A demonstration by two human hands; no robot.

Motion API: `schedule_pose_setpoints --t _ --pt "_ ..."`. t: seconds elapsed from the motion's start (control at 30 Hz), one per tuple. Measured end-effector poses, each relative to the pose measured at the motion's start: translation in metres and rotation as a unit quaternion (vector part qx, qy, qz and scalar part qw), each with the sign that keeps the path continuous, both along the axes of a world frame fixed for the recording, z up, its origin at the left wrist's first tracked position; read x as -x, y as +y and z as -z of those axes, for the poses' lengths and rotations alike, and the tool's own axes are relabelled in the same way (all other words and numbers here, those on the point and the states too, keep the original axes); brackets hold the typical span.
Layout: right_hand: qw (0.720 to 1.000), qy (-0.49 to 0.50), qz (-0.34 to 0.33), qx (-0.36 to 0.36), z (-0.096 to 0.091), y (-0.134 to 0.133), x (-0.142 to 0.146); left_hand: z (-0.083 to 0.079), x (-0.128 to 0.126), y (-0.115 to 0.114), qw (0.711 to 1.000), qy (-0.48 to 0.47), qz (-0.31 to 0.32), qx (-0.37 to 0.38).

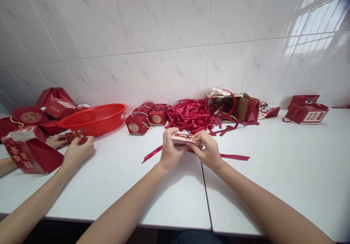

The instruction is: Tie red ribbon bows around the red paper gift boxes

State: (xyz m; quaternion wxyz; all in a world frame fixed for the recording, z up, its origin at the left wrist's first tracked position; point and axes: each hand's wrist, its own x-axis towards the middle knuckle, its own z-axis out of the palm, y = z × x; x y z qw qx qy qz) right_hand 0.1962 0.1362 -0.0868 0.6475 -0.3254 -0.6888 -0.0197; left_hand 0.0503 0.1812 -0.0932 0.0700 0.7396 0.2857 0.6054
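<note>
Between my two hands is a small red and cream gift box (183,138), held just above the white table. My left hand (171,150) grips its left side, fingers curled behind it. On the right side, my right hand (205,147) pinches the box with thumb and fingers near its edge. A red ribbon (234,157) runs out to both sides beneath the box; its middle is hidden by my hands. Just behind them lies a heap of red ribbons (191,114).
At left, a co-worker's hands (78,149) hold a small red packet beside a red plastic basket (105,118). Small red boxes (138,124) stand left of the ribbons. An open carton (244,107) lies behind right, and a red box (307,112) stands far right. A seam splits the table (169,204).
</note>
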Motion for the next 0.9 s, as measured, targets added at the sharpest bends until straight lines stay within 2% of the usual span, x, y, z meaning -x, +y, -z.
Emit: schedule_pose_setpoints --t 0.1,0.17,0.27,0.37,0.43,0.53,0.63,0.77,0.9 --pt "1.0 0.013 0.028 0.001 -0.002 0.0 -0.001 -0.005 0.004 0.002 0.997 0.036 -0.02 -0.066" --pt "0.999 0.023 0.048 -0.002 -0.004 0.002 -0.005 -0.01 0.007 0.003 0.997 0.019 -0.025 -0.067" --pt "0.996 0.023 0.082 -0.023 -0.006 0.004 -0.013 -0.016 0.011 0.006 0.999 -0.001 -0.006 0.04" --pt "0.993 0.007 0.109 -0.037 -0.009 0.005 -0.021 -0.02 0.014 0.007 0.983 0.061 0.069 0.161" --pt "0.991 0.005 0.124 -0.04 -0.01 0.005 -0.025 -0.019 0.014 0.007 0.969 0.098 0.113 0.199" --pt "0.991 0.008 0.126 -0.037 -0.011 0.006 -0.029 -0.016 0.012 0.006 0.954 0.097 0.149 0.24" --pt "0.993 0.0 0.118 -0.031 -0.011 0.006 -0.03 -0.017 0.012 0.008 0.953 0.053 0.153 0.256" --pt "0.993 0.0 0.111 -0.034 -0.011 0.004 -0.028 -0.025 0.018 0.014 0.958 -0.07 0.131 0.244" --pt "0.994 -0.062 0.074 -0.044 -0.009 0.0 -0.016 -0.034 0.023 0.015 0.95 -0.177 0.13 0.221"
